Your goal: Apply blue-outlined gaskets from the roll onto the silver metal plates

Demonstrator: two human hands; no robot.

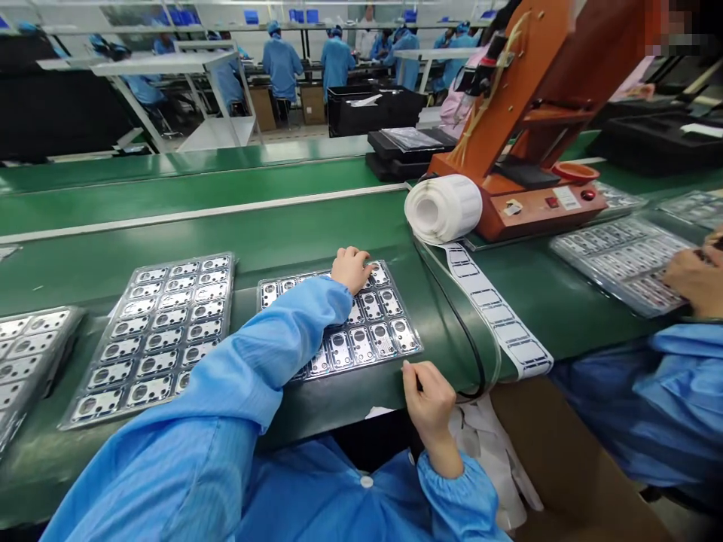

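My left hand (351, 269) rests over the back right part of a clear plastic tray (415, 348) filled with rows of small silver plates. Its fingers are curled down at the plates, and whatever they pinch is hidden. Each silver plate (361, 342) has a round opening and dark holes. Just off the tray's front right corner, my right hand (430, 400) is held closed in a loose fist. The inside of that fist does not show. My left sleeve covers part of the tray's left side.
More filled trays (161, 331) lie to the left. A label roll (443, 209) trails its label strip (497, 312) beside an orange machine (542, 203). A black cable (463, 324) hangs over the bench edge. At right, a co-worker's hand (697, 278) touches another tray (621, 260).
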